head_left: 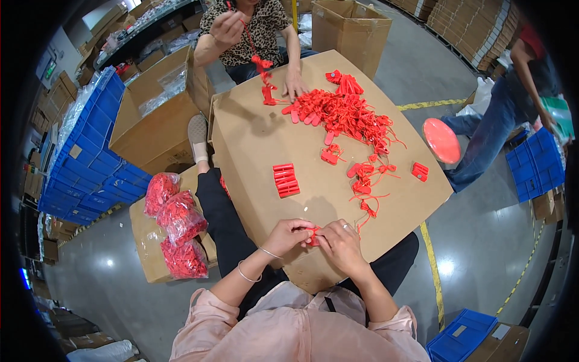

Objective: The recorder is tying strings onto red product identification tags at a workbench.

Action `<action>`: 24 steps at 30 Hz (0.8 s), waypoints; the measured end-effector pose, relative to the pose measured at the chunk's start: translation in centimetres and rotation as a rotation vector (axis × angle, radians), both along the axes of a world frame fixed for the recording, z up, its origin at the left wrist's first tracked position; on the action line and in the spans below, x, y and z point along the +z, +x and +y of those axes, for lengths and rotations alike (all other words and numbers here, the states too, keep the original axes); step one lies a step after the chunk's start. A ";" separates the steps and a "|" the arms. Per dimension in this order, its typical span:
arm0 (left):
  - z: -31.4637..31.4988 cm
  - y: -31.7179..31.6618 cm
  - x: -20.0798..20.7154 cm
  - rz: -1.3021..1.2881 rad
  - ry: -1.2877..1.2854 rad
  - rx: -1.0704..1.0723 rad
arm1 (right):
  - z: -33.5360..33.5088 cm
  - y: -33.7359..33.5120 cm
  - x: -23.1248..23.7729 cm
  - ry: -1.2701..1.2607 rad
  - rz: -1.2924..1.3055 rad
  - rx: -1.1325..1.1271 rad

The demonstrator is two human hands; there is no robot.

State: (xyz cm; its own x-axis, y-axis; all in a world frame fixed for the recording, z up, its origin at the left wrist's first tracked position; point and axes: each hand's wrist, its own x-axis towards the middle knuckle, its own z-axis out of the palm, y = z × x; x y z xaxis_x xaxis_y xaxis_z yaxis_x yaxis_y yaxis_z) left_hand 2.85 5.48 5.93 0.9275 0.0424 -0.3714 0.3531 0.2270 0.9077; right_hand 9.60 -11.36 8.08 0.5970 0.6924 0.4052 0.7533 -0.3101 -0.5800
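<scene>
Close to the near edge of the cardboard-topped table (250, 154), my left hand (289, 238) and my right hand (342, 244) meet with fingers pinched. Between them is a small red plastic piece (313, 236), mostly hidden by my fingers. A red cord (363, 221) trails beside my right hand toward a small red tangle (368, 208). Just beyond my left hand, several red pieces lie side by side in a neat row (286, 180). A large heap of red pieces with tangled cords (344, 114) covers the table's far right part.
Across the table a person (256, 30) lifts a string of red pieces (262, 69). Bags of red pieces (183, 220) sit on a carton at my left, near an open carton (157, 111) and blue crates (90, 157). Another person (500, 102) stands at right by a red round stool (441, 140).
</scene>
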 end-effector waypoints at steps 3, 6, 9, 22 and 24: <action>0.0 0.1 -0.1 0.021 -0.014 -0.004 | 0.2 0.2 0.3 -0.036 -0.067 0.013; -0.2 0.2 0.2 0.009 0.018 -0.022 | 0.4 0.5 0.8 -0.116 -0.155 0.046; -0.1 0.4 0.2 -0.043 0.036 -0.048 | 0.5 0.7 1.1 -0.126 -0.135 0.044; -0.6 2.0 2.8 -0.442 0.670 -0.226 | -0.5 1.1 0.4 0.521 1.056 0.243; -0.8 2.2 2.3 -0.541 0.708 -0.248 | -0.6 1.0 0.6 0.520 1.044 0.258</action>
